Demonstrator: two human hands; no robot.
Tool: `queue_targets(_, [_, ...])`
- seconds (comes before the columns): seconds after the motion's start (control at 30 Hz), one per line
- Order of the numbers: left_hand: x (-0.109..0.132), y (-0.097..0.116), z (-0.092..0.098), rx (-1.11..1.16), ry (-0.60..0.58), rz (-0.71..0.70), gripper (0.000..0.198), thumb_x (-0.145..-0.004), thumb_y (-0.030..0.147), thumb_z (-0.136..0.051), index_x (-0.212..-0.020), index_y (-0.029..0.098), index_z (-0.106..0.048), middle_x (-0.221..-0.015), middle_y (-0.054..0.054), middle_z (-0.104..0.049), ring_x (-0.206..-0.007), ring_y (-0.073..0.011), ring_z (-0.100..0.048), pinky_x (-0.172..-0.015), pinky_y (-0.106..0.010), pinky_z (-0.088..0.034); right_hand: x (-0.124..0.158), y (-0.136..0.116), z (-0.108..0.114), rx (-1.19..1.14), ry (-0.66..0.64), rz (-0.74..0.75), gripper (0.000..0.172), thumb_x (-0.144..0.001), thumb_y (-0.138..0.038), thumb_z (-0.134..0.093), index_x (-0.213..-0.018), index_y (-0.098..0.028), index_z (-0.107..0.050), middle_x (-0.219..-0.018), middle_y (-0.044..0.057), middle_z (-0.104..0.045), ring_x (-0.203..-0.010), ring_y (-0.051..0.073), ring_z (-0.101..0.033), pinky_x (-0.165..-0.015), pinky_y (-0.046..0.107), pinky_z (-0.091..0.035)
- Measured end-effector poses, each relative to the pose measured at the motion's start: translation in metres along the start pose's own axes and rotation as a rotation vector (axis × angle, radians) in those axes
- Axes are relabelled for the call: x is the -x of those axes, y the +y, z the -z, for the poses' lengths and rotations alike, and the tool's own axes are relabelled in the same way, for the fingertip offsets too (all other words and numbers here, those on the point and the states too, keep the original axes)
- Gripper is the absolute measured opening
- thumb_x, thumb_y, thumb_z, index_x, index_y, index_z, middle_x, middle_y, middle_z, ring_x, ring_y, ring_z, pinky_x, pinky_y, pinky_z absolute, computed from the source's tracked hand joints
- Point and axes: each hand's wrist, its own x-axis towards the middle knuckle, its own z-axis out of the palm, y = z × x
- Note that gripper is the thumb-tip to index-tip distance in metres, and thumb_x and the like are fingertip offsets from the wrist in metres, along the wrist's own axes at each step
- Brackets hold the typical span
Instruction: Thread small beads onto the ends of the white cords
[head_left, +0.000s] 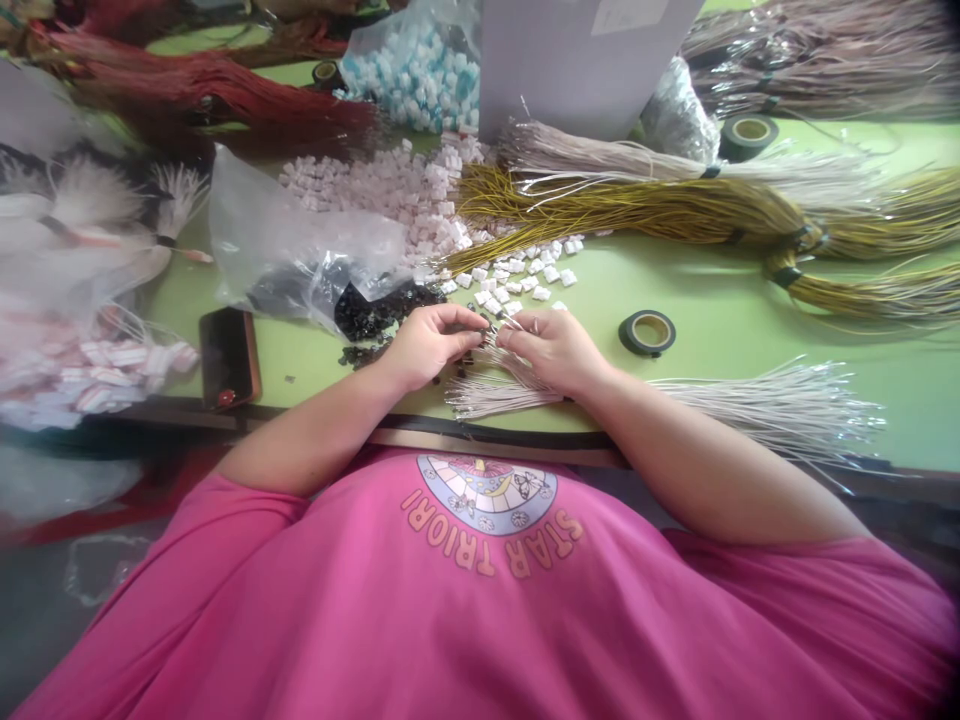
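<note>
Fingertips pinched, my left hand meets my right hand just above the table's front edge. What the left fingers grip is too small to make out; it may be a small dark piece. My right hand is closed on a thin white wire, its end pointing at the left fingertips. Under and beside the right hand lies a bundle of white wires with shiny tips. Small black pieces are heaped by the left hand. Loose white connector housings are scattered just beyond both hands.
A clear plastic bag and a phone lie left. A black tape roll sits right, below yellow wire bundles. Behind stand a grey box and a bag of blue-and-white pieces. Red wires lie back left.
</note>
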Motion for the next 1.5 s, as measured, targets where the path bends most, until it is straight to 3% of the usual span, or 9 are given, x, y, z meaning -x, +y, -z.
queue_targets(0.17, [-0.001, 0.000, -0.002, -0.069, -0.022, -0.087, 0.016, -0.063, 0.018, -0.073, -0.078, 0.014, -0.070, -0.075, -0.002, -0.068, -0.066, -0.0093, -0.059, -0.066, -0.023, -0.049, -0.001, 0.001, -0.001, -0.028, -0.036, -0.027, 0.025, -0.076, -0.034, -0.052, -0.060, -0.014, -0.053, -0.053, -0.004, -0.041, -0.052, 0.007, -0.035, -0.050, 0.022, -0.029])
queue_targets(0.43, [-0.002, -0.001, -0.002, -0.198, 0.008, -0.101, 0.015, -0.066, 0.021, -0.070, -0.080, 0.015, -0.071, -0.075, -0.003, -0.069, -0.066, -0.0116, -0.060, -0.066, -0.025, -0.048, -0.003, 0.010, -0.005, -0.070, -0.012, -0.024, 0.028, -0.076, -0.039, -0.054, -0.068, -0.013, -0.060, -0.057, -0.002, -0.049, -0.055, 0.008, -0.041, -0.053, 0.023, -0.034])
queue_targets(0.6, [-0.004, 0.000, 0.007, -0.243, 0.016, -0.117, 0.017, -0.068, 0.023, -0.070, -0.083, 0.015, -0.070, -0.079, -0.003, -0.069, -0.070, -0.0118, -0.060, -0.069, -0.025, -0.047, -0.003, 0.010, -0.001, -0.074, 0.109, 0.031, 0.022, -0.072, -0.034, -0.059, -0.073, -0.014, -0.067, -0.066, 0.001, -0.059, -0.063, 0.011, -0.050, -0.063, 0.026, -0.039])
queue_targets(0.77, [0.002, 0.016, 0.019, 0.124, -0.084, 0.063, 0.020, -0.078, 0.026, -0.058, -0.094, 0.015, -0.065, -0.069, 0.000, -0.059, -0.044, -0.0032, -0.040, -0.039, -0.018, -0.027, -0.003, 0.010, 0.004, -0.153, 0.214, 0.005, 0.024, -0.066, -0.030, -0.065, -0.083, -0.013, -0.070, -0.079, 0.005, -0.066, -0.072, 0.014, -0.056, -0.073, 0.029, -0.041])
queue_targets(0.87, [0.007, 0.025, 0.020, 0.341, -0.228, 0.186, 0.021, -0.080, 0.022, -0.050, -0.095, 0.014, -0.062, -0.074, -0.003, -0.059, -0.044, -0.0035, -0.039, -0.036, -0.017, -0.020, -0.002, 0.008, 0.003, -0.211, 0.189, -0.049, 0.024, -0.065, -0.029, -0.065, -0.082, -0.013, -0.069, -0.074, 0.003, -0.066, -0.068, 0.014, -0.055, -0.070, 0.029, -0.041])
queue_targets(0.97, [0.008, 0.023, 0.016, 0.380, -0.308, 0.266, 0.021, -0.077, 0.016, -0.051, -0.096, 0.014, -0.058, -0.068, -0.003, -0.060, -0.041, -0.0041, -0.039, -0.035, -0.016, -0.020, -0.001, 0.005, 0.003, -0.266, 0.162, -0.061, 0.017, -0.065, -0.024, -0.062, -0.077, -0.013, -0.067, -0.068, 0.001, -0.063, -0.063, 0.012, -0.053, -0.067, 0.028, -0.040])
queue_targets(1.1, [0.005, 0.015, 0.010, 0.383, -0.307, 0.266, 0.010, -0.082, 0.025, -0.053, -0.086, 0.015, -0.052, -0.062, -0.003, -0.061, -0.037, -0.0050, -0.039, -0.034, -0.015, -0.020, 0.001, 0.003, 0.003, -0.209, 0.171, -0.057, 0.009, -0.064, -0.021, -0.059, -0.066, -0.014, -0.062, -0.057, -0.001, -0.056, -0.056, 0.010, -0.047, -0.058, 0.026, -0.036])
queue_targets(1.23, [0.002, 0.012, 0.008, 0.410, -0.358, 0.273, 0.023, -0.082, 0.034, -0.057, -0.074, 0.013, -0.052, -0.062, -0.004, -0.060, -0.037, -0.0032, -0.039, -0.034, -0.014, -0.020, 0.002, 0.002, 0.001, -0.171, 0.127, -0.044, 0.011, -0.065, -0.025, -0.058, -0.065, -0.014, -0.059, -0.052, -0.003, -0.049, -0.051, 0.008, -0.040, -0.051, 0.024, -0.031])
queue_targets(1.5, [0.001, 0.007, 0.006, 0.441, -0.287, 0.240, 0.028, -0.070, 0.034, -0.072, -0.080, 0.014, -0.055, -0.055, 0.004, -0.052, -0.037, -0.0018, -0.037, -0.035, -0.012, -0.021, 0.003, 0.000, 0.000, -0.198, 0.054, -0.079, 0.007, -0.063, -0.021, -0.056, -0.064, -0.014, -0.056, -0.052, -0.003, -0.049, -0.049, 0.008, -0.041, -0.048, 0.023, -0.030])
